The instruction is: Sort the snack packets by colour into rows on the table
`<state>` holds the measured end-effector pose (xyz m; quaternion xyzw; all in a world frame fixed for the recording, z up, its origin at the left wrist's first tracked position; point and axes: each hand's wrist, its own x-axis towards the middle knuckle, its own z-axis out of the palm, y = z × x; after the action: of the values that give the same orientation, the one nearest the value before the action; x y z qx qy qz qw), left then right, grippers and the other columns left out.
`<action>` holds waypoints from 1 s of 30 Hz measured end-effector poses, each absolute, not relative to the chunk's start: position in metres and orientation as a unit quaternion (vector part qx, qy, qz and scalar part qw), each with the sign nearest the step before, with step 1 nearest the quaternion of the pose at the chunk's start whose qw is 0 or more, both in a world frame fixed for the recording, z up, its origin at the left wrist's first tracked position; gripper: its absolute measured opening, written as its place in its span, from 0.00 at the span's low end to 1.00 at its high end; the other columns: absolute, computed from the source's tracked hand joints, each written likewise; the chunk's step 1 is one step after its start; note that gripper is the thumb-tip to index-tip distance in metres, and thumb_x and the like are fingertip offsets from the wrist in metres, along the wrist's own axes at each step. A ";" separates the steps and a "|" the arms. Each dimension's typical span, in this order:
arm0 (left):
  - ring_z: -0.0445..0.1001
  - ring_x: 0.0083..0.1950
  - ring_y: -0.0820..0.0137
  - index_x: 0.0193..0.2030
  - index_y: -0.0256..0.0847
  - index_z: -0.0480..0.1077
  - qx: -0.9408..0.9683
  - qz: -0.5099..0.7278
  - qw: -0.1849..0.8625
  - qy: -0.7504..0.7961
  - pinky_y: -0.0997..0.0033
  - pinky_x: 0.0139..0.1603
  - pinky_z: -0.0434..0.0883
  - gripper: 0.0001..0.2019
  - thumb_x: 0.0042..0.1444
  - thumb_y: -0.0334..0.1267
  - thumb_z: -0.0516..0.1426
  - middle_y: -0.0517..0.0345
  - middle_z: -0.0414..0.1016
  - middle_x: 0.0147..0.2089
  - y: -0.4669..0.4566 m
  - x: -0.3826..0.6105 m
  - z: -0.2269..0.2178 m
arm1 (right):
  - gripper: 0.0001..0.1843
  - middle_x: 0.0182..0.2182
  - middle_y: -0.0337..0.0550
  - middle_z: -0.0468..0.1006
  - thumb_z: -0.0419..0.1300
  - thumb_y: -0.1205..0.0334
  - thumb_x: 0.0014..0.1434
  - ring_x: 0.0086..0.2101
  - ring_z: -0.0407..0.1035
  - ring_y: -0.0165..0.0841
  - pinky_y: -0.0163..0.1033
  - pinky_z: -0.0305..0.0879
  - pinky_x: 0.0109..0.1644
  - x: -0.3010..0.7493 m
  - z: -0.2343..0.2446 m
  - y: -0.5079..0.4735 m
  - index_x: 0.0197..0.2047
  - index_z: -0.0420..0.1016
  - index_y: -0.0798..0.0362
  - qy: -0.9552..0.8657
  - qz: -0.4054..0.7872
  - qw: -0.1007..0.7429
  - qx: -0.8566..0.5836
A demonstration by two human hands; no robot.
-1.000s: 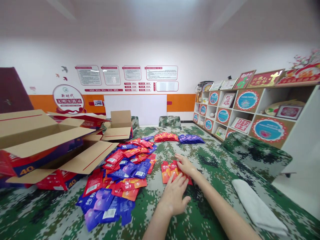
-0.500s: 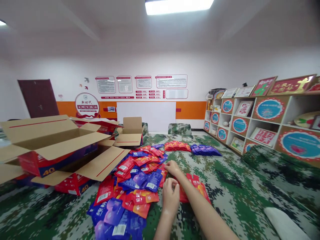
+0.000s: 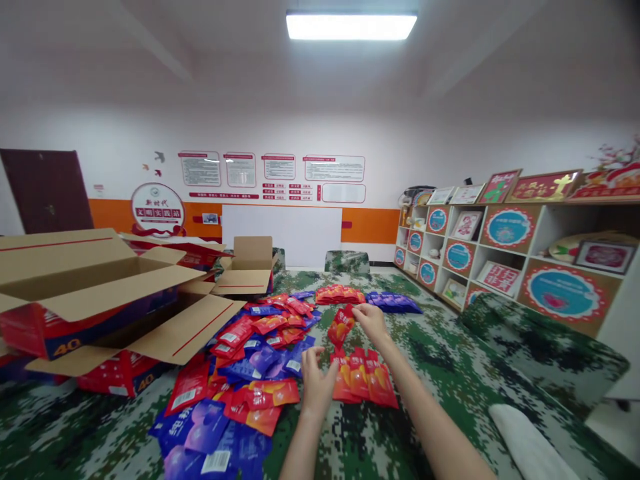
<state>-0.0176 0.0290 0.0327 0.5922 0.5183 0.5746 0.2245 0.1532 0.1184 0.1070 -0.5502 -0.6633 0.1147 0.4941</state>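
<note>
My right hand [image 3: 371,323] pinches a red snack packet [image 3: 341,325] by its upper edge and holds it up above the table. Just below it, a short row of overlapping red packets [image 3: 367,380] lies on the cloth. My left hand [image 3: 317,379] is at the left end of that row, thumb and fingers apart, with nothing in it. To its left spreads a loose heap of red and blue packets [image 3: 260,360]. Farther back stand a neat row of red packets [image 3: 340,294] and, beside it, a row of blue packets [image 3: 393,302].
Opened cardboard boxes [image 3: 115,287] crowd the left side of the table, their flaps sticking out. A camouflage cloth [image 3: 430,373] covers the table. Camouflage-covered chairs [image 3: 540,353] stand around it, and a white object [image 3: 525,440] lies at the lower right. Shelves [image 3: 470,247] line the right wall.
My right hand has lifted a red packet from the heap's edge and moved it right. My left hand has opened and shifted slightly left, uncovering the near red row. The view has turned slightly right.
</note>
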 end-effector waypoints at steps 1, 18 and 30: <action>0.64 0.53 0.60 0.48 0.38 0.61 0.582 0.585 0.241 0.510 0.59 0.51 0.64 0.22 0.47 0.42 0.56 0.48 0.64 0.49 0.029 -0.017 0.034 | 0.15 0.20 0.42 0.75 0.53 0.53 0.49 0.24 0.66 0.32 0.33 0.57 0.28 0.158 0.110 0.109 0.23 0.74 0.54 -0.663 0.136 0.501 -0.540; 0.76 0.35 0.59 0.38 0.31 0.72 0.451 0.537 0.618 0.356 0.63 0.37 0.73 0.26 0.31 0.45 0.68 0.47 0.77 0.34 0.005 0.008 0.045 | 0.19 0.16 0.35 0.65 0.57 0.47 0.50 0.20 0.56 0.25 0.30 0.50 0.24 0.144 0.100 0.044 0.21 0.69 0.55 -0.696 0.332 0.454 -0.446; 0.75 0.35 0.62 0.37 0.31 0.73 0.482 0.516 0.614 0.352 0.65 0.38 0.72 0.23 0.34 0.43 0.67 0.50 0.77 0.35 0.002 0.010 0.046 | 0.24 0.15 0.37 0.68 0.57 0.40 0.46 0.18 0.59 0.26 0.31 0.52 0.22 0.143 0.077 0.050 0.19 0.67 0.55 -0.611 0.422 0.492 -0.454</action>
<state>0.0103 0.0022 0.0459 0.4825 0.3519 0.5164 0.6138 0.1426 0.0497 0.0767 -0.4544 -0.6112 0.4215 0.4922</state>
